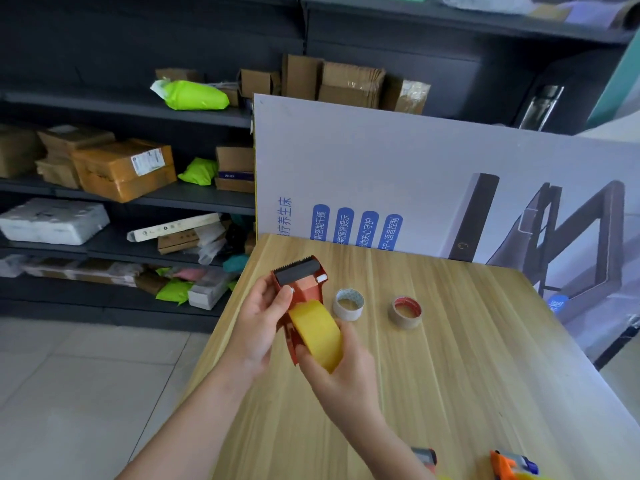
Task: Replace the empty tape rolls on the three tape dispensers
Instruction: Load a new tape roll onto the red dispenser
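Note:
A red tape dispenser (303,282) with a serrated blade at its top is held above the wooden table (450,358). My left hand (258,323) grips its left side, thumb near the blade. My right hand (341,368) holds the yellow tape roll (317,332) that sits at the dispenser's lower part, fingers curled round the roll. Two empty cardboard cores lie on the table to the right: a white-printed one (349,304) and a red-rimmed one (406,311). Parts of two more dispensers, one red-grey (425,458) and one orange (512,465), show at the bottom edge.
A large printed cardboard box (433,174) stands upright along the table's far edge. Dark shelves (138,195) with parcels and green bags fill the left. A tiled floor (69,393) lies to the table's left.

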{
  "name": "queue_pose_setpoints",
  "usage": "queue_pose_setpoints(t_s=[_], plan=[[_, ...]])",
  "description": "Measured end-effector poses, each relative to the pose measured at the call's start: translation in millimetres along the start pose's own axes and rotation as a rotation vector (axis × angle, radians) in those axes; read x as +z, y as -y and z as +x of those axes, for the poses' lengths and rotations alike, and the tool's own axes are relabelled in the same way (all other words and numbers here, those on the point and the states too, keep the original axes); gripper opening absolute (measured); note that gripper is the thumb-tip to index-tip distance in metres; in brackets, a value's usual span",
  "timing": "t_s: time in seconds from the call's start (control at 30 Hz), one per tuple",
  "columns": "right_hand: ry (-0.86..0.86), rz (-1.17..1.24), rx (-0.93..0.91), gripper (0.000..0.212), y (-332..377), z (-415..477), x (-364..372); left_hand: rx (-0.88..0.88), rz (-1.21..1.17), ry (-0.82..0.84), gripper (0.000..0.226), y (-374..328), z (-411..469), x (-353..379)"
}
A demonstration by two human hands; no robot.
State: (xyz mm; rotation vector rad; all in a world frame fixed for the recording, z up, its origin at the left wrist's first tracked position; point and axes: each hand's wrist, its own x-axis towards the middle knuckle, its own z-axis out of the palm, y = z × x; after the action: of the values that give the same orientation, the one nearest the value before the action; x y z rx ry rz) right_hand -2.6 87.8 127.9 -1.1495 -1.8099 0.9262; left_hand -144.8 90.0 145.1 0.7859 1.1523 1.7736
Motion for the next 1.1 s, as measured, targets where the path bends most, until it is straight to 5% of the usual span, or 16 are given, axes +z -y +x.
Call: queue_pose_setpoints(t_s=[0.13, 0.5, 0.73, 1.1], plan=[[0.026, -0.16, 0.023, 0.05, 9.1, 11.5, -5.4, 0.086, 0.069, 0.019, 0.024, -8.4, -3.2, 5.7], [-0.146, -0.205, -0.138, 0.029, 15.3, 6.0, -12.4, 0.108, 0.145, -0.017, 0.056, -26.2, -12.0, 13.3], [-0.252, -0.19, -0.257, 0.039, 17.7, 1.9, -11.3, 0.529, 0.807, -0.047, 0.02, -41.5, -21.3, 15.6], [-0.242, -0.206, -0.344, 0.045, 21.8, -3.7, -12.5, 0.675, 1.353, 0.001, 0.009, -58.7, -25.7, 16.9]])
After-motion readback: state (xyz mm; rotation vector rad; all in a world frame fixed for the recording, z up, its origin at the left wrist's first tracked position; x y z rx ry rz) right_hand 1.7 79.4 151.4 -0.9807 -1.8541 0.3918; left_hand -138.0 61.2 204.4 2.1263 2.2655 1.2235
